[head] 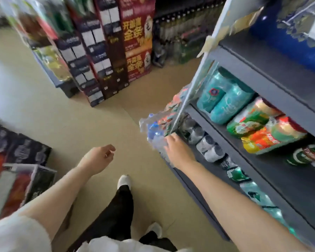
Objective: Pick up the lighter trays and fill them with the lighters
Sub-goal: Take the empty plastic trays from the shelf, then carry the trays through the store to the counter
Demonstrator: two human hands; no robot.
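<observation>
Grip of right hand reaches clear crinkly plastic trays at grey shelf corner, contact unclear; left hand relaxed, holds nothing. Trays prob. light, flimsy; take by rim.

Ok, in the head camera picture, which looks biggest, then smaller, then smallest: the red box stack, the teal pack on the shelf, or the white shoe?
1. Red box stack
2. Teal pack
3. White shoe
That is only how they look; real sizes may differ because nearness varies.
</observation>
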